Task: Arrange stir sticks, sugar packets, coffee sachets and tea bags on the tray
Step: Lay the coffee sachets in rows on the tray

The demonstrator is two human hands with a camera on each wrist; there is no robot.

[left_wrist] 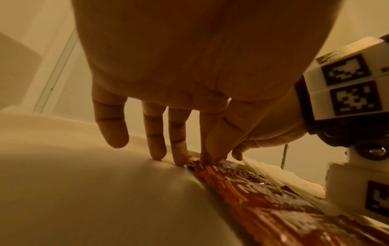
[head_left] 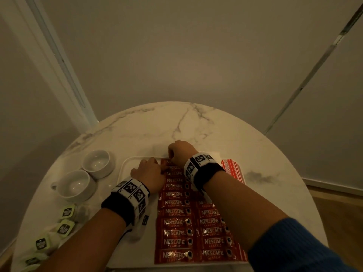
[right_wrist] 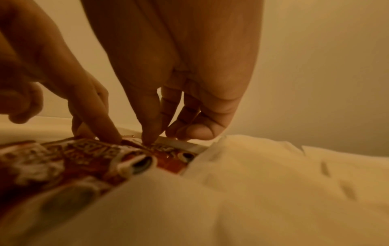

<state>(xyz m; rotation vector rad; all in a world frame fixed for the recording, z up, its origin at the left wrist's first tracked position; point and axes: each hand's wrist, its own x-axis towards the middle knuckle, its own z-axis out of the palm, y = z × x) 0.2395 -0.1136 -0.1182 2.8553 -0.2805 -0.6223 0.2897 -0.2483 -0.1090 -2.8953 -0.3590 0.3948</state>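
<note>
A white tray (head_left: pixel 125 163) (left_wrist: pixel 84 183) lies on the round marble table (head_left: pixel 196 124). Two columns of red Nescafe coffee sachets (head_left: pixel 174 213) (left_wrist: pixel 263 191) (right_wrist: pixel 84 158) fill its middle. Both hands meet at the farthest sachet (head_left: pixel 167 162) (right_wrist: pixel 172 154) of the left column. My left hand (head_left: pixel 157 167) (left_wrist: pixel 219 158) (right_wrist: pixel 99 133) has straight fingers, their tips pressing on the tray and the sachet's end. My right hand (head_left: pixel 170 156) (right_wrist: pixel 160 136) is curled, its thumb and fingers pinching that sachet's far edge. Red-and-white striped packets (head_left: pixel 232 169) lie on the tray's right side.
Two white cups (head_left: pixel 97 162) (head_left: pixel 75 185) stand left of the tray. Several tea bags with green tags (head_left: pixel 66 212) lie at the table's near left edge. White paper packets (head_left: pixel 215 154) (right_wrist: pixel 273 183) sit under my right wrist. A wall is close behind the table.
</note>
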